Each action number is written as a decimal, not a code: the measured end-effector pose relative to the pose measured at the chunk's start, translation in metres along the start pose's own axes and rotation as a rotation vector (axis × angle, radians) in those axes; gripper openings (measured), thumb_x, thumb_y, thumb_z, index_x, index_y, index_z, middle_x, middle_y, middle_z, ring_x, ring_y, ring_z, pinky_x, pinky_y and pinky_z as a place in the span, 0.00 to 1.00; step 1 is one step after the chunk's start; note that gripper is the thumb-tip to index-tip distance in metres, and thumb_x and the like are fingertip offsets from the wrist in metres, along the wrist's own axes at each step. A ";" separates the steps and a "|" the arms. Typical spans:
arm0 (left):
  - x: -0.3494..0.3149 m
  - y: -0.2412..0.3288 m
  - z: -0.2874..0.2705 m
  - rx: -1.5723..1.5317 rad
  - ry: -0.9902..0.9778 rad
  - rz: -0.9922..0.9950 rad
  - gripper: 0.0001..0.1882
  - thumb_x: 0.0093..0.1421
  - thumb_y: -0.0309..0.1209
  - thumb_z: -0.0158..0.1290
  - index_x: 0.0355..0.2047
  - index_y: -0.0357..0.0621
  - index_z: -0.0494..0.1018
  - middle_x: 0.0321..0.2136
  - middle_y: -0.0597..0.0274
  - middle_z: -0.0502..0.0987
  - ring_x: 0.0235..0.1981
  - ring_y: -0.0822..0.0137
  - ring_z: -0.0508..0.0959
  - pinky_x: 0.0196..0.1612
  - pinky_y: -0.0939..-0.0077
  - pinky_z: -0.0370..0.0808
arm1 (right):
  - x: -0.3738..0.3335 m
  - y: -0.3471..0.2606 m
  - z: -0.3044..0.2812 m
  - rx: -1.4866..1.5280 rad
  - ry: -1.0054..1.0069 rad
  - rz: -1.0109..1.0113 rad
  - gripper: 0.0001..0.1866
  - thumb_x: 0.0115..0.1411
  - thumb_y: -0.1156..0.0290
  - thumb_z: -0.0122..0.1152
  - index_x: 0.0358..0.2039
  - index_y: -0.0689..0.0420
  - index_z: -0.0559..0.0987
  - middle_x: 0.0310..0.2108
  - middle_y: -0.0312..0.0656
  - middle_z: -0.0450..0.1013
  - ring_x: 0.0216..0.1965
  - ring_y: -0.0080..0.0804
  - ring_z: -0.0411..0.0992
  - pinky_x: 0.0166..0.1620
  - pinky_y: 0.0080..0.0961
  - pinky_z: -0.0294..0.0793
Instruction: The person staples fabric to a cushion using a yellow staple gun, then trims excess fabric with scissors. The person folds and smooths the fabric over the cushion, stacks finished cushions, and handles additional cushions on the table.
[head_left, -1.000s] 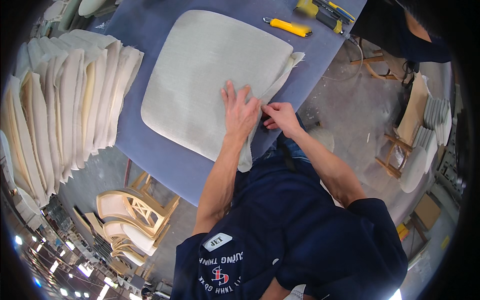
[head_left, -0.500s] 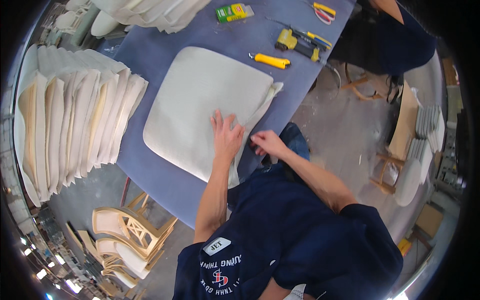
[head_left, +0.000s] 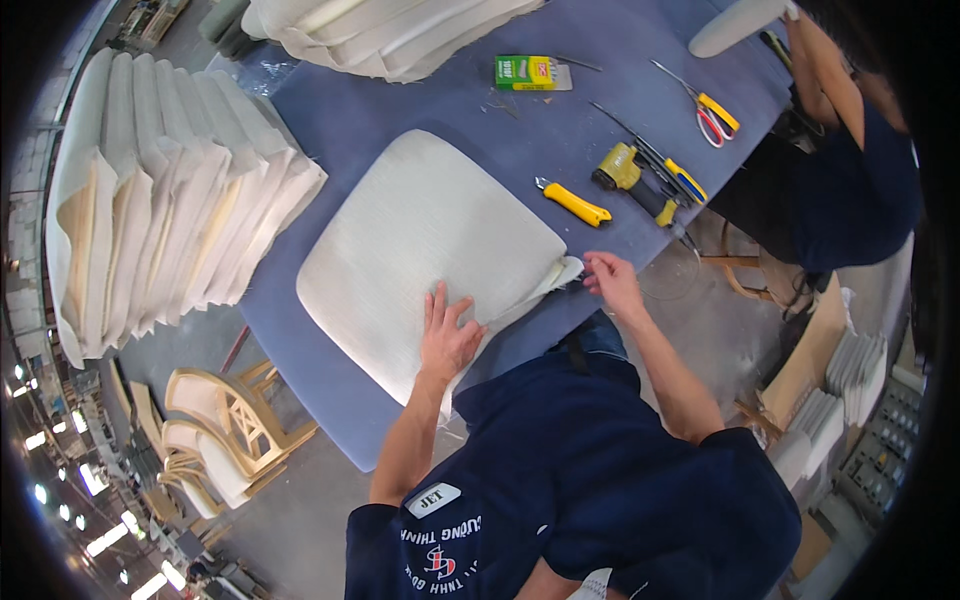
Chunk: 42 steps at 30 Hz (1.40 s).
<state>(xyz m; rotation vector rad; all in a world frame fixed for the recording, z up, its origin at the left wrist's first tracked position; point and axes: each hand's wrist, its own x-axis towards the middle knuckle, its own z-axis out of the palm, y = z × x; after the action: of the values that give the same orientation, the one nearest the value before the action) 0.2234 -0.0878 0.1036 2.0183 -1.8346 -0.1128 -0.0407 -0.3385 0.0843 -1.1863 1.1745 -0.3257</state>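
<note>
I see left fingers (head_left: 441, 303) spread on the cushion (head_left: 420, 225); right fingers (head_left: 601, 265) half-curled, hold unclear; far box (head_left: 530, 73) bears print.

On the blue-grey counter (head_left: 640, 45), at twelve o'clock from the middle of the view, lies a green and yellow box (head_left: 522, 73). A stack of pale seat pads (head_left: 390, 35) sits between eleven and twelve. Between one and two lie a yellow knife (head_left: 575, 204) and, farther out, a yellow and black staple gun (head_left: 622, 170). Toward two rest a blue and yellow handled tool (head_left: 687, 182) and scissors (head_left: 716, 108). A co-worker (head_left: 850, 205) in dark clothing stands between two and three. Grey pads (head_left: 857, 378) are stacked between three and four, wooden chairs (head_left: 250, 432) at eight, and more upholstered pads (head_left: 165, 195) between nine and ten.
</note>
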 end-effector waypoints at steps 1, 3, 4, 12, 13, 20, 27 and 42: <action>0.002 0.003 -0.003 -0.014 0.018 -0.028 0.14 0.58 0.36 0.70 0.25 0.48 0.75 0.57 0.58 0.76 0.74 0.33 0.61 0.73 0.25 0.61 | 0.013 -0.007 -0.002 -0.039 0.008 -0.064 0.21 0.78 0.61 0.53 0.59 0.62 0.82 0.47 0.44 0.85 0.38 0.28 0.82 0.42 0.26 0.82; -0.005 0.007 -0.008 -0.048 -0.031 -0.107 0.12 0.59 0.35 0.70 0.27 0.47 0.76 0.57 0.55 0.75 0.73 0.33 0.63 0.73 0.28 0.62 | 0.032 -0.035 0.006 -0.253 -0.018 -0.207 0.20 0.77 0.62 0.54 0.58 0.63 0.82 0.45 0.47 0.85 0.40 0.35 0.83 0.45 0.31 0.82; -0.004 0.003 -0.011 -0.054 -0.031 -0.133 0.12 0.59 0.34 0.69 0.28 0.47 0.76 0.57 0.53 0.75 0.72 0.33 0.63 0.72 0.30 0.63 | 0.048 -0.059 0.014 -0.354 -0.019 -0.311 0.20 0.76 0.62 0.54 0.57 0.63 0.83 0.44 0.48 0.85 0.41 0.38 0.83 0.46 0.33 0.82; -0.056 -0.041 -0.025 0.148 0.705 -1.187 0.31 0.60 0.25 0.63 0.64 0.37 0.69 0.62 0.35 0.69 0.67 0.33 0.65 0.68 0.43 0.65 | 0.097 -0.053 0.104 -0.574 -0.164 -0.504 0.32 0.71 0.60 0.58 0.71 0.60 0.68 0.59 0.61 0.74 0.62 0.62 0.72 0.64 0.49 0.72; -0.079 -0.049 -0.024 0.149 0.754 -1.339 0.30 0.63 0.27 0.62 0.65 0.36 0.68 0.62 0.34 0.69 0.66 0.33 0.67 0.67 0.45 0.66 | 0.096 -0.056 0.107 -0.567 -0.173 -0.479 0.33 0.72 0.58 0.57 0.72 0.59 0.67 0.60 0.61 0.73 0.62 0.63 0.71 0.64 0.50 0.72; -0.147 -0.097 0.005 -0.493 0.782 -1.672 0.34 0.76 0.52 0.40 0.64 0.33 0.72 0.58 0.36 0.79 0.59 0.37 0.77 0.65 0.51 0.71 | 0.088 -0.061 0.100 -0.574 -0.180 -0.403 0.33 0.74 0.50 0.52 0.71 0.59 0.69 0.59 0.60 0.75 0.61 0.62 0.73 0.62 0.49 0.73; -0.107 -0.081 -0.035 -0.369 0.611 -1.764 0.38 0.76 0.57 0.35 0.67 0.36 0.72 0.61 0.34 0.78 0.63 0.35 0.76 0.67 0.48 0.71 | 0.140 -0.073 0.116 -0.403 -0.184 -0.302 0.31 0.77 0.49 0.49 0.53 0.68 0.83 0.49 0.58 0.83 0.56 0.53 0.79 0.61 0.37 0.74; -0.031 -0.028 -0.091 -0.600 0.860 -1.381 0.29 0.76 0.44 0.41 0.57 0.27 0.76 0.49 0.39 0.83 0.51 0.47 0.81 0.61 0.61 0.74 | 0.069 -0.146 0.024 0.099 -0.207 -0.556 0.26 0.70 0.70 0.60 0.65 0.68 0.76 0.53 0.40 0.81 0.52 0.26 0.76 0.58 0.27 0.75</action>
<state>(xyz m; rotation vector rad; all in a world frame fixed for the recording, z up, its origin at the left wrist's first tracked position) 0.2756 -0.0342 0.1706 1.9649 0.2416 -0.1185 0.0600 -0.4359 0.1685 -1.4094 0.6266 -0.6534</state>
